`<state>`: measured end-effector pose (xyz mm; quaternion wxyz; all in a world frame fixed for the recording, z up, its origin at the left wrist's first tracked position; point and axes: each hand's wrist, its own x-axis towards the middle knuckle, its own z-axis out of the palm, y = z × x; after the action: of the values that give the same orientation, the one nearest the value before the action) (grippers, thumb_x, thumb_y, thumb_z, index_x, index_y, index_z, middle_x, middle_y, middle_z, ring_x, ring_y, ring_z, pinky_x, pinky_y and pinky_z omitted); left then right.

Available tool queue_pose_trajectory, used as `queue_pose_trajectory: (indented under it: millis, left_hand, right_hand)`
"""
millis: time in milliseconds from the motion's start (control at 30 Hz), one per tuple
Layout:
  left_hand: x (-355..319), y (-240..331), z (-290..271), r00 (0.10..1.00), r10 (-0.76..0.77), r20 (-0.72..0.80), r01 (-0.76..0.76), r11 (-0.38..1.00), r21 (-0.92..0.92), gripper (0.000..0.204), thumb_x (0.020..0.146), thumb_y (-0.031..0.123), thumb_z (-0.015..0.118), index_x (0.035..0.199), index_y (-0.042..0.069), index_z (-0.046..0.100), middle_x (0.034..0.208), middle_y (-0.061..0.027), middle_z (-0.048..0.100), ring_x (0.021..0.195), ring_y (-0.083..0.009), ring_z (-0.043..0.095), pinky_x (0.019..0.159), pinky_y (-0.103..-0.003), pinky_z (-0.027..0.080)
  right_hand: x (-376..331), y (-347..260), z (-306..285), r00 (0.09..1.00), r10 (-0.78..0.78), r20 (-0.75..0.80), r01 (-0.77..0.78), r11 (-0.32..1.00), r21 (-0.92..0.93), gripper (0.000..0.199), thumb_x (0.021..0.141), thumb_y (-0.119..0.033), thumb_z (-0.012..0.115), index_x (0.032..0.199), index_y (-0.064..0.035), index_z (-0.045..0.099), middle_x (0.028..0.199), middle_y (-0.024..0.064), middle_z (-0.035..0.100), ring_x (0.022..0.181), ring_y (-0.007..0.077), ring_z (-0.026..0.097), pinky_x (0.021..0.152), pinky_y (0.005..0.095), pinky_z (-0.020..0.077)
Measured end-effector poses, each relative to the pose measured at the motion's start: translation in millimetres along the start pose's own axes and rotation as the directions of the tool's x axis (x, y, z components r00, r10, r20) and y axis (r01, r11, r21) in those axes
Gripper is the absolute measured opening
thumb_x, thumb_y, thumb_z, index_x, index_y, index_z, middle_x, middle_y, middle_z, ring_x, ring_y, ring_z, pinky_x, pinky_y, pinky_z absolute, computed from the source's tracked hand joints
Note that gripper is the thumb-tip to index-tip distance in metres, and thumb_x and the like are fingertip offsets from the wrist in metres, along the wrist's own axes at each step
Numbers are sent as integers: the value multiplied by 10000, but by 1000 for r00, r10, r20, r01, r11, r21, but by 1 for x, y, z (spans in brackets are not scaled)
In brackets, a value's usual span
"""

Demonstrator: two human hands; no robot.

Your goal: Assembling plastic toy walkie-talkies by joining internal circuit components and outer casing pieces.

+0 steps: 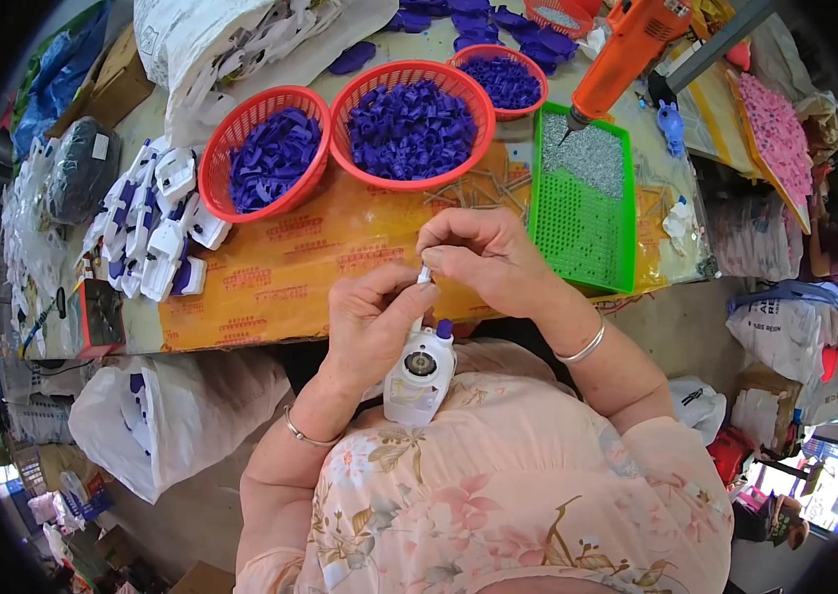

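Observation:
My left hand point(369, 322) is closed around the narrow upper end of a white plastic housing point(417, 396), which hangs in front of my blouse. A round dark disc point(420, 363) sits in its face, and a purple knob point(445, 329) sticks out at its upper right. My right hand point(488, 259) is pinched at the narrow white tip point(425, 274) just above the left fingers. Whatever lies between the right fingertips is too small and too covered to make out. Both hands are over the near edge of the table.
Beyond the hands stand red baskets point(409, 184) of purple pieces. Right of them lies a green tray point(577, 233) with small silvery hardware, an orange power screwdriver point(622, 64) above it. White-and-purple assemblies point(161, 223) are piled left, and a white sack point(191, 416) hangs below.

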<state>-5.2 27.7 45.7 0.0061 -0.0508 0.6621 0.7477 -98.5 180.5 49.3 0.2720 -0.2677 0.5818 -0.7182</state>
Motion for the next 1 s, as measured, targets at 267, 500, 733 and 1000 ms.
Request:
queue_pose_trajectory:
  millis: [267, 500, 733, 1000]
  left_hand:
    - [-1, 3, -1, 1000, 12, -2, -11, 994, 109, 80, 836, 53, 642, 863, -21, 651, 670, -21, 622, 589, -63, 565, 533, -206, 444]
    - [1, 6, 9, 999, -5, 40, 0, 990, 139, 67, 837, 38, 624, 856, -23, 643, 637, 10, 581, 587, -40, 498, 520, -214, 406]
    - [2, 5, 18, 997, -10, 75, 0, 990, 141, 75, 819, 36, 633, 831, -37, 628, 649, -28, 594, 580, -68, 529, 530, -228, 427]
    - [4, 2, 27, 991, 64, 118, -89, 970, 227, 78, 775, 31, 645, 773, -42, 619, 610, -79, 576, 548, -112, 515, 506, -272, 410]
  right_hand:
    - [7, -26, -17, 976, 124, 177, -91, 978, -186, 77, 825, -16, 611, 889, 18, 637, 770, -6, 622, 690, 45, 550, 629, 196, 454]
    - [16, -48, -28, 928, 220, 302, -70, 897, -436, 83, 851, -50, 578, 873, 23, 612, 678, 22, 603, 602, 72, 551, 537, 230, 446]
    - [16, -65, -32, 858, 230, 460, 181, 701, -689, 150, 858, -122, 580, 793, 10, 556, 629, 134, 576, 562, 256, 555, 539, 350, 437]
    - [12, -67, -33, 791, 408, 457, 90, 660, -745, 229, 874, -186, 570, 773, 19, 568, 668, 194, 566, 615, 333, 551, 585, 415, 431]
